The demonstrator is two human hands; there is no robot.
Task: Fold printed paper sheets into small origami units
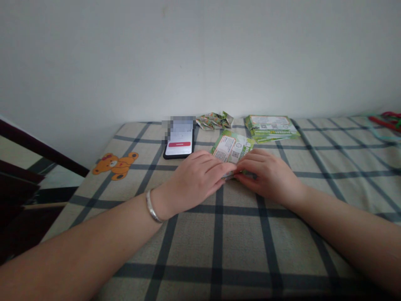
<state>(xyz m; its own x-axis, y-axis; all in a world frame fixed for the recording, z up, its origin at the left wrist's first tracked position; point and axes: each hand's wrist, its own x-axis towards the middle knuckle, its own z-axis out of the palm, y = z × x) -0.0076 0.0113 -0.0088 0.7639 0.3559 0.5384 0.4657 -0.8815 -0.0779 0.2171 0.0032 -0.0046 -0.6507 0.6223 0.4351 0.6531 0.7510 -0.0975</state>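
Note:
A green and white printed paper sheet (230, 147) lies on the checked cloth between my hands. My left hand (200, 177) presses on its near left part, fingers closed together at the edge. From the other side, my right hand (269, 173) pinches the near right edge. The fingertips of both hands meet at the sheet's near edge, which looks folded or turned up; the fingers hide part of it. A silver bracelet (152, 207) circles my left wrist. Just beyond the sheet sit several folded pieces of similar printed paper (214, 120).
A black phone (178, 140) with a lit screen lies left of the sheet. At the back right is a stack of green printed sheets (272, 127). A flat bear figure (115, 165) is at left. Red and green cords (388, 121) lie far right; a wall (200, 58) stands behind.

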